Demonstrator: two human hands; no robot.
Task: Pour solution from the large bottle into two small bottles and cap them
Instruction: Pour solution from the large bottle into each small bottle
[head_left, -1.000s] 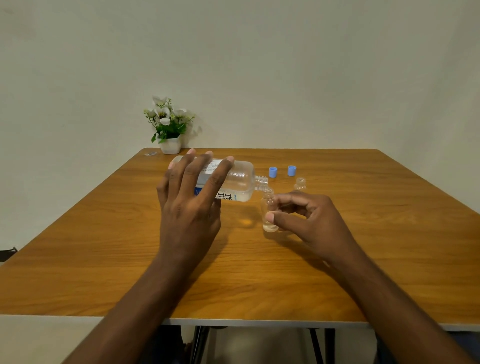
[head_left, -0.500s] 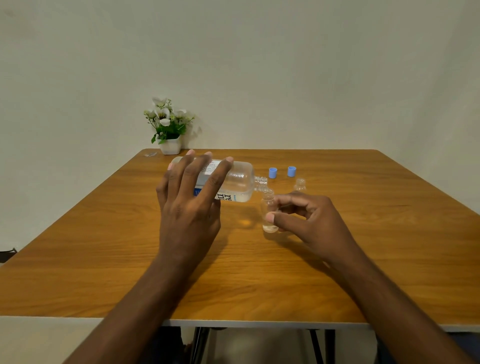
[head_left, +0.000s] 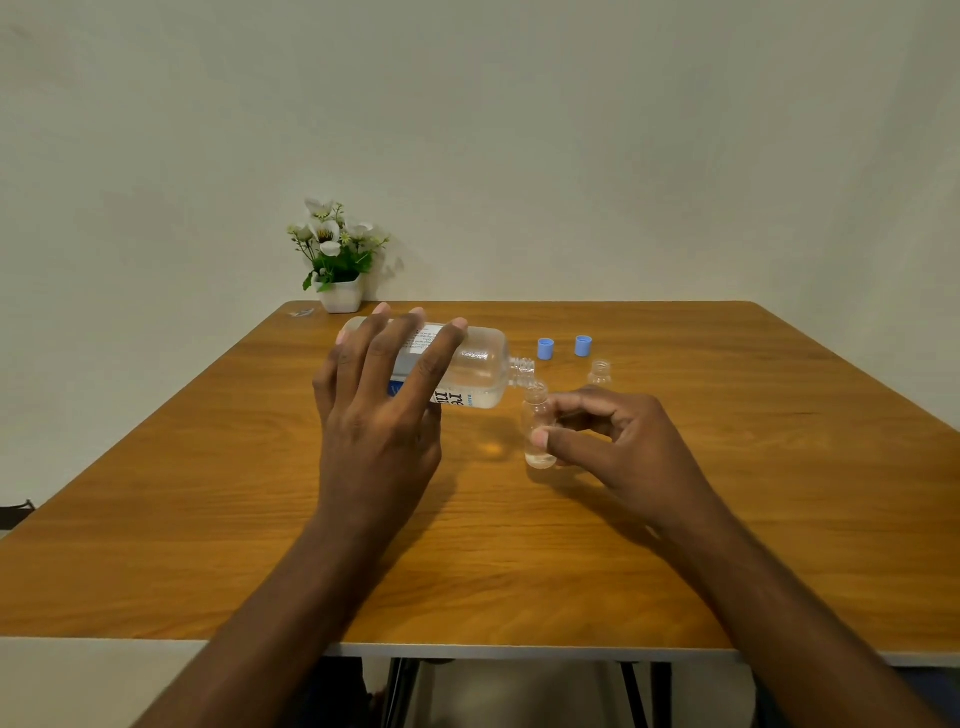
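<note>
Left hand (head_left: 379, 415) wrapped over the large bottle (head_left: 467, 374), fingers spread across its label, thumb hidden beneath. Bottle held off the table, lying nearly level, neck pointing right. Open mouth sits just above and touching or nearly touching the rim of a small bottle (head_left: 537, 426); cannot tell which. Clear liquid pooled along the large bottle's low side.

Right hand (head_left: 618, 441) pinches the small bottle, thumb on the near side, fingers curled round the far and right side. Small bottle stands upright on the table (head_left: 519, 571), uncapped, a shallow layer of clear liquid in its bottom.

Second small bottle (head_left: 600, 373) stands upright and uncapped just beyond the right hand, far right of the first. Whether it holds liquid, cannot tell.

Two blue caps (head_left: 545, 348) (head_left: 583, 345) sit side by side on the table, farther back, apart from both small bottles.

Far left corner of the table: white pot of flowers (head_left: 337, 260) against the wall. A small clear scrap (head_left: 302, 313) lies just left of it.
</note>
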